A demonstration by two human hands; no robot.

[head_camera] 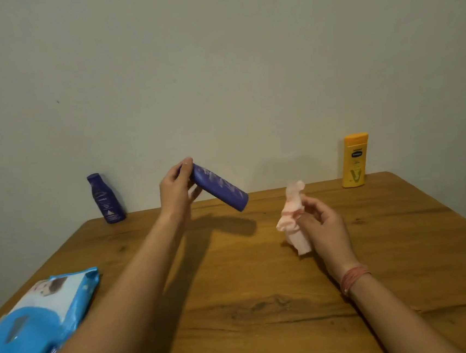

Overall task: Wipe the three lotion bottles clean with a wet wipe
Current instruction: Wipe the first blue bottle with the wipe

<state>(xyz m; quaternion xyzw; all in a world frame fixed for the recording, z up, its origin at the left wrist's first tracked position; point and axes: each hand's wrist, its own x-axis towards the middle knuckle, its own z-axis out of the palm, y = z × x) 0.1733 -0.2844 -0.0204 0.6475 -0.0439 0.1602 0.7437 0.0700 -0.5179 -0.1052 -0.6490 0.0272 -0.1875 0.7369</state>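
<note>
Left of the left hand (176, 189): wipe pack (33, 329) at near table (266, 301) edge, small blue bottle (106, 198) by wall. Left hand grips tilted blue bottle (220, 190) aloft. Right hand (323, 226) pinches bunched wipe (294, 217), apart from it. Yellow bottle (355, 160) far right. Judged: mid-wipe; next, bring wipe to bottle. Open tabletop between hands.

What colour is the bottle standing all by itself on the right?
The bottle on the right is yellow with an orange cap, seen in the head view.
</note>
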